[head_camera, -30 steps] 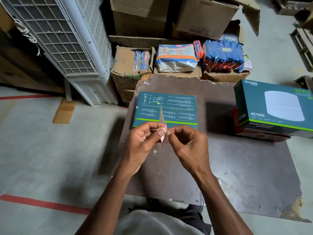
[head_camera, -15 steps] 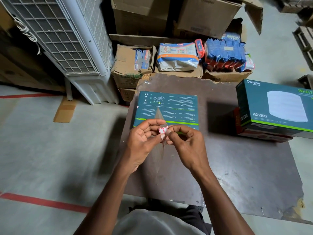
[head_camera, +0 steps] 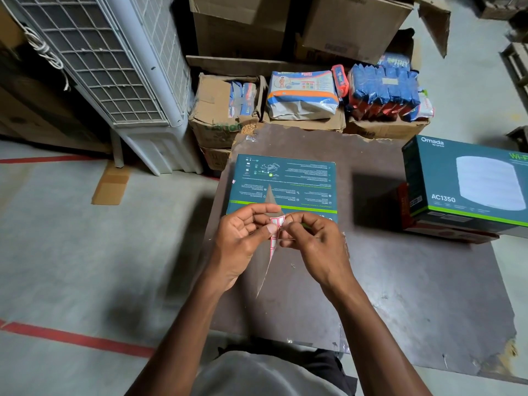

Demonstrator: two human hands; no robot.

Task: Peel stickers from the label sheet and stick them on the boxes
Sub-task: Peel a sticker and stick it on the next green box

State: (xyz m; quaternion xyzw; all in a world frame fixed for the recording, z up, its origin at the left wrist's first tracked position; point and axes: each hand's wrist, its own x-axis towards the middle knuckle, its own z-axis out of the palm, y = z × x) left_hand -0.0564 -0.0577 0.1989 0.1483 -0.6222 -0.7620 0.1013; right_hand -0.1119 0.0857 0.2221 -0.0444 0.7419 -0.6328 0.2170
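Both hands pinch the thin red-bordered label sheet (head_camera: 273, 238): left hand (head_camera: 243, 238) steadies it, right hand (head_camera: 311, 241) should lift one corner slowly, then press onto the teal cardboard box (head_camera: 285, 181) just beyond.

Brown board (head_camera: 400, 295) under teal boxes (head_camera: 281, 184)

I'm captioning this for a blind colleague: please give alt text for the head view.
Both hands, left and right, pinch a narrow label sheet with red-bordered stickers above a brown board. A teal box lies flat just beyond; another, the AC1350 box, sits at right.
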